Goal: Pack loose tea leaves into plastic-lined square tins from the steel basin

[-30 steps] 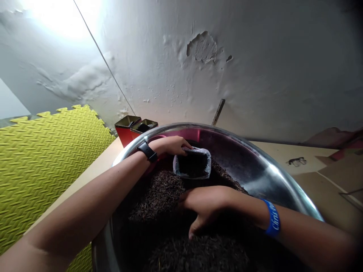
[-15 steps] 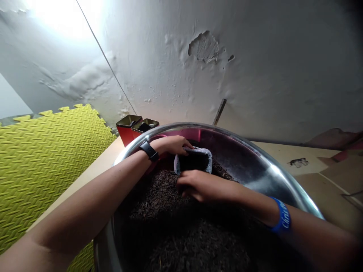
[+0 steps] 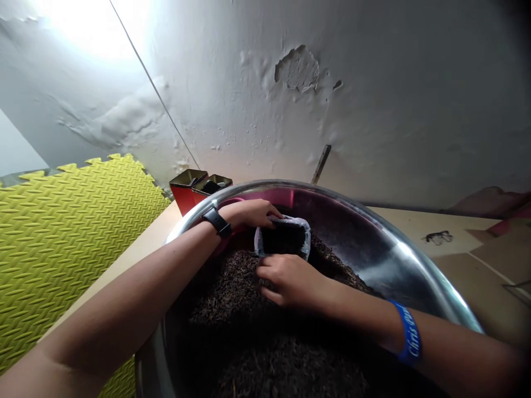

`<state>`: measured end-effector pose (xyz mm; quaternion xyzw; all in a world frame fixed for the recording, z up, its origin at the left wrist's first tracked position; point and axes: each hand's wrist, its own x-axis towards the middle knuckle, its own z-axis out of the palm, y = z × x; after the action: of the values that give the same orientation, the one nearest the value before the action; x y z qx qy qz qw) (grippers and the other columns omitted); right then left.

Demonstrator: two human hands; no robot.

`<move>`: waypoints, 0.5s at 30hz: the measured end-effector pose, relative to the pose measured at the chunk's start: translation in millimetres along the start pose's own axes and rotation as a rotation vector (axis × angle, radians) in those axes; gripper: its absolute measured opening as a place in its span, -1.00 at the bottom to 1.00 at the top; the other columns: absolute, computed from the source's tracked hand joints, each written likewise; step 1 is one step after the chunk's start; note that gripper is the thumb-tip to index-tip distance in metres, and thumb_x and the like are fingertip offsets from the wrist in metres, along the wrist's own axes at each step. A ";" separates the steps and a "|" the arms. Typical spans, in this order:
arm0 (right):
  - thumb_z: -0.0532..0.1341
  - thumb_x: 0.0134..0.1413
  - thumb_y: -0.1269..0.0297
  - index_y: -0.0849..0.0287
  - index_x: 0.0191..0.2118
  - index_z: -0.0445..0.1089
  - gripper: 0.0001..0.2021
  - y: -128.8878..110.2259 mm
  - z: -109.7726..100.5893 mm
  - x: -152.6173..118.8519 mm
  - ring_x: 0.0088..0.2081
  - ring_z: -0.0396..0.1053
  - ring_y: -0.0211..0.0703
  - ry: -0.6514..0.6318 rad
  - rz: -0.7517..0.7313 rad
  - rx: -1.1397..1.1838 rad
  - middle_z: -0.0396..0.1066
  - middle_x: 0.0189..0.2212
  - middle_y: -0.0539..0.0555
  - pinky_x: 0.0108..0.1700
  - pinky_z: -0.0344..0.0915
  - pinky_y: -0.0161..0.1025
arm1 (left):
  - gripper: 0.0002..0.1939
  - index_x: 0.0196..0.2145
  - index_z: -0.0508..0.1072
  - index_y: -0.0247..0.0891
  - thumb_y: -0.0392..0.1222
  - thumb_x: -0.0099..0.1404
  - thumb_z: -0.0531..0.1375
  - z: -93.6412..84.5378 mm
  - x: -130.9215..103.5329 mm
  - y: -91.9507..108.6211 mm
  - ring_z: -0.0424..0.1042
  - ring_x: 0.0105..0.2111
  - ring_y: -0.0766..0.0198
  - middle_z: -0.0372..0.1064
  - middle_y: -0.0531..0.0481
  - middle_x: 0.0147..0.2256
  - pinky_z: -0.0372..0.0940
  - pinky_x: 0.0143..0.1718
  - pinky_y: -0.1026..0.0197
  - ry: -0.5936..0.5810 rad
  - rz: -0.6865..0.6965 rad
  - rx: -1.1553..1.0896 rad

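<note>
A large metal bowl (image 3: pixel 402 249) holds a heap of dark, loose, dried leaf-like material (image 3: pixel 232 287). Within the bowl stands a small container with a pale, crinkled rim (image 3: pixel 307 235), dark inside. My left hand (image 3: pixel 257 213), with a black watch at the wrist, grips the container's far left rim. At the container's near side is my right hand (image 3: pixel 286 279), its fingers curled over the dark material; what they hold, if anything, is hidden. A blue wristband (image 3: pixel 410 334) circles my right wrist.
Two open red tins (image 3: pixel 182 190) stand behind the bowl at the left. A yellow foam mat (image 3: pixel 74 243) lies at the left. Eyeglasses (image 3: pixel 438 237) rest on the table (image 3: pixel 398 218) at the right. A peeling wall (image 3: pixel 249 99) rises behind.
My right hand has moved slightly nearer to me, showing more of the back of the hand and fingers. My left hand and the container are nearly unchanged.
</note>
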<state>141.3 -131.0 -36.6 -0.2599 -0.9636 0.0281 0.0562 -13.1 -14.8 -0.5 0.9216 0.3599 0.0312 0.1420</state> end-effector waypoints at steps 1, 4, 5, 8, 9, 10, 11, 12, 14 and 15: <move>0.13 0.14 0.26 0.19 -0.33 0.37 -0.87 2.0 -2.0 0.3 -0.33 0.32 -0.18 0.021 -0.002 -0.002 0.37 -0.36 0.06 -0.29 0.22 -0.26 | -0.54 0.08 0.39 -0.18 -0.21 0.19 0.17 0.3 0.2 -0.5 0.44 -0.20 0.24 0.45 -0.04 -0.05 0.25 -0.21 0.31 0.003 -0.004 0.000; 0.08 0.19 0.29 0.20 -0.26 0.38 -0.84 24.2 -11.1 0.9 -0.19 0.31 -0.13 0.223 0.090 0.015 0.37 -0.27 0.11 -0.12 0.23 -0.22 | -0.59 0.04 0.42 -0.20 -0.24 0.23 0.11 4.6 2.9 -6.8 0.44 -0.23 0.27 0.46 -0.04 -0.07 0.25 -0.22 0.32 0.042 0.014 -0.015; 0.07 0.20 0.29 0.20 -0.22 0.38 -0.83 35.1 -13.8 0.8 -0.14 0.30 -0.11 0.310 0.140 0.017 0.37 -0.22 0.12 -0.06 0.22 -0.20 | -0.61 0.03 0.43 -0.21 -0.26 0.24 0.09 6.9 4.3 -10.8 0.44 -0.24 0.28 0.47 -0.03 -0.08 0.25 -0.21 0.32 0.085 -0.003 -0.025; 0.06 0.19 0.30 0.22 -0.09 0.36 -0.77 66.9 -17.0 -0.6 -0.05 0.27 -0.05 0.517 0.307 -0.028 0.33 -0.12 0.17 0.05 0.19 -0.13 | -0.64 -0.04 0.48 -0.26 -0.30 0.25 0.04 12.8 7.9 -25.0 0.43 -0.26 0.26 0.49 -0.06 -0.14 0.26 -0.23 0.32 0.275 -0.177 -0.058; 0.06 0.19 0.29 0.22 -0.03 0.33 -0.72 74.9 -16.4 -1.0 -0.04 0.27 -0.02 0.542 0.364 -0.040 0.31 -0.08 0.18 0.05 0.21 -0.11 | -0.65 -0.07 0.49 -0.29 -0.31 0.26 0.02 13.2 8.2 -29.0 0.44 -0.27 0.25 0.49 -0.09 -0.16 0.26 -0.25 0.32 0.328 -0.243 -0.064; 0.06 0.18 0.26 0.22 0.04 0.29 -0.66 81.0 -15.6 -1.3 -0.03 0.28 0.01 0.549 0.420 -0.045 0.29 -0.04 0.20 0.03 0.23 -0.08 | -0.66 -0.10 0.50 -0.31 -0.31 0.26 0.01 12.3 7.7 -32.1 0.44 -0.27 0.22 0.50 -0.11 -0.17 0.26 -0.26 0.30 0.368 -0.297 -0.065; 0.06 0.18 0.23 0.23 0.11 0.24 -0.60 85.1 -14.8 -1.4 -0.03 0.29 0.04 0.548 0.475 -0.045 0.28 -0.01 0.21 0.01 0.26 -0.06 | -0.66 -0.12 0.50 -0.33 -0.31 0.26 0.00 10.2 6.5 -33.8 0.44 -0.27 0.20 0.50 -0.14 -0.19 0.26 -0.27 0.29 0.392 -0.332 -0.061; 0.06 0.19 0.19 0.22 0.16 0.19 -0.55 87.4 -14.4 -1.4 -0.05 0.31 0.06 0.546 0.522 -0.041 0.28 0.00 0.22 -0.03 0.29 -0.05 | -0.66 -0.13 0.51 -0.34 -0.30 0.26 0.00 6.9 4.7 -34.1 0.45 -0.26 0.17 0.50 -0.17 -0.20 0.26 -0.27 0.27 0.411 -0.355 -0.054; 0.03 0.20 0.14 0.18 0.21 0.14 -0.51 88.6 -15.8 -1.1 -0.07 0.34 0.07 0.566 0.570 -0.022 0.30 0.00 0.21 -0.06 0.32 -0.03 | -0.67 -0.13 0.51 -0.31 -0.27 0.25 0.02 -1.9 -0.2 -30.9 0.45 -0.25 0.14 0.49 -0.18 -0.21 0.26 -0.26 0.25 0.462 -0.408 -0.042; 0.01 0.22 0.13 0.17 0.22 0.15 -0.51 88.4 -17.7 -0.9 -0.05 0.35 0.07 0.587 0.565 -0.009 0.32 0.00 0.19 -0.04 0.32 -0.03 | -0.67 -0.12 0.51 -0.29 -0.24 0.25 0.03 -6.5 -2.7 -27.9 0.45 -0.26 0.14 0.49 -0.18 -0.22 0.25 -0.27 0.24 0.477 -0.435 -0.041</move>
<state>188.2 -54.7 -26.5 -0.5116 -0.7975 -0.0371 0.3176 -34.5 4.5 -2.1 0.7866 0.5710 0.2226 0.0753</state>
